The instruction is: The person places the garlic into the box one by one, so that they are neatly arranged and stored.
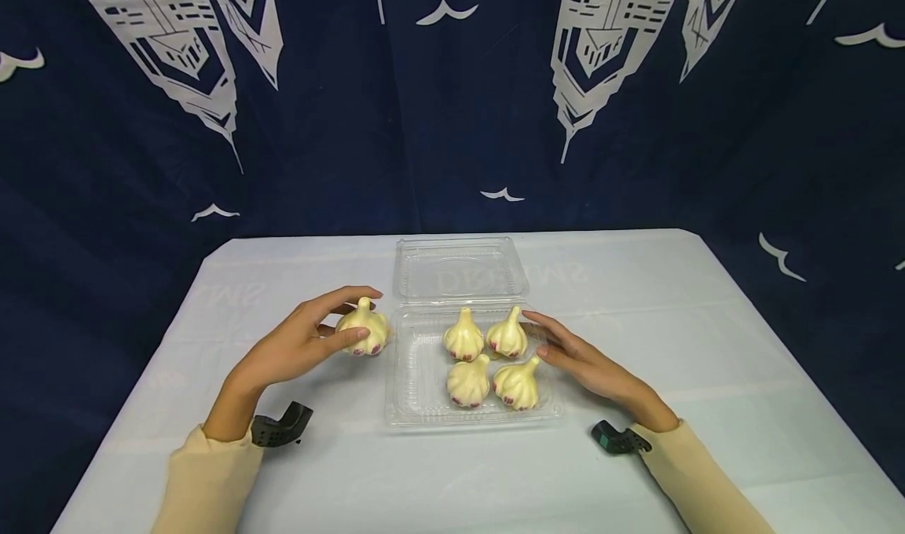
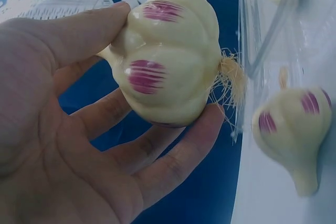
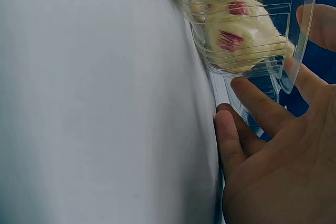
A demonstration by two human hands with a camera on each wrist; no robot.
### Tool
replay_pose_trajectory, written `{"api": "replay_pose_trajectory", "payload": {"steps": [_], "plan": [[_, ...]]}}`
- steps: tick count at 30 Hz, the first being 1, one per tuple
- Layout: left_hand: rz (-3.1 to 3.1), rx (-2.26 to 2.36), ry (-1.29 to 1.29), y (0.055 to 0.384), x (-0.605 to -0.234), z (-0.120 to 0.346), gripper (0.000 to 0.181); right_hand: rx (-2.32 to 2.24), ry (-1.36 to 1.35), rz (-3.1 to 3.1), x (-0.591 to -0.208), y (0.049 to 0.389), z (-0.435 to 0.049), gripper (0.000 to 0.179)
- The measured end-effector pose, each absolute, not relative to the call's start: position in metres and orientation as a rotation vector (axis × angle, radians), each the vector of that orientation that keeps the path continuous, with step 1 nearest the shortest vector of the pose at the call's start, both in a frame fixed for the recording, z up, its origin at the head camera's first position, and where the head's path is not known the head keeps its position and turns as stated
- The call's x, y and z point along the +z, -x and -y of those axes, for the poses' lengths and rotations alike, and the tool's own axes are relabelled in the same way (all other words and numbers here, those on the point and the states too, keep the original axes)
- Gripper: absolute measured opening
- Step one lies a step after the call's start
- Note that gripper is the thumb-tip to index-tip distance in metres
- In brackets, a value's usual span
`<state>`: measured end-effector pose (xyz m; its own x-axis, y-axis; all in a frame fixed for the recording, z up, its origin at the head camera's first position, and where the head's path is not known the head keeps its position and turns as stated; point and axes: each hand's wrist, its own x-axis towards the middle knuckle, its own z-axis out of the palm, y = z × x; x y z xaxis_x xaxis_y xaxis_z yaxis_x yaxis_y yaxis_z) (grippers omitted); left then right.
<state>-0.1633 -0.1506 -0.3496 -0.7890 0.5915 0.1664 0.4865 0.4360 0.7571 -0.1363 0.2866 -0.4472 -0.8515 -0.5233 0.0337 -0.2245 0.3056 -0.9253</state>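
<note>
My left hand [image 1: 297,345] holds a garlic bulb [image 1: 375,332] just left of a clear plastic box [image 1: 420,373]. Close up in the left wrist view, thumb and fingers are curled round this pale bulb with purple streaks and stringy roots. Inside the right part of the box sit several similar garlic bulbs [image 1: 464,338] in two rows. My right hand [image 1: 594,365] is at the box's right side, its fingers extended and spread in the right wrist view. Fingertips lie close to the box wall [image 3: 252,66]; whether they touch it cannot be told.
The box's clear lid [image 1: 459,271] lies open behind it, toward the back of the white-covered table [image 1: 495,483]. A dark blue cloth [image 1: 452,126] with white building shapes hangs behind the table. Black devices sit at the left wrist [image 1: 283,426] and right wrist [image 1: 618,438].
</note>
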Motion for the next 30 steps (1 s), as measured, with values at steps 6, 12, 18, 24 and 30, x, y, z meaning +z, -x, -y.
{"api": "replay_pose_trajectory", "payload": {"steps": [6,12,18,24,30], "plan": [[-2.538,1.297,-1.002,0.166,-0.35,0.135,0.048,-1.56,0.679,-2.302,-0.448,0.136,-0.286,0.057],[-2.551,1.3,-1.044,0.166,-0.349,0.123,0.045,-1.551,0.685,-2.312,-0.448,0.137,-0.286,0.057],[-2.529,1.335,-1.037,0.17,-0.35,0.112,0.038,-1.553,0.679,-2.312,-0.447,0.137,-0.286,0.057],[-2.501,1.363,-0.991,0.171,-0.354,0.104,0.043,-1.562,0.666,-2.302,-0.446,0.136,-0.284,0.057],[-2.458,1.369,-0.968,0.171,-0.358,0.096,0.06,-1.556,0.671,-2.314,-0.447,0.136,-0.286,0.057]]}}
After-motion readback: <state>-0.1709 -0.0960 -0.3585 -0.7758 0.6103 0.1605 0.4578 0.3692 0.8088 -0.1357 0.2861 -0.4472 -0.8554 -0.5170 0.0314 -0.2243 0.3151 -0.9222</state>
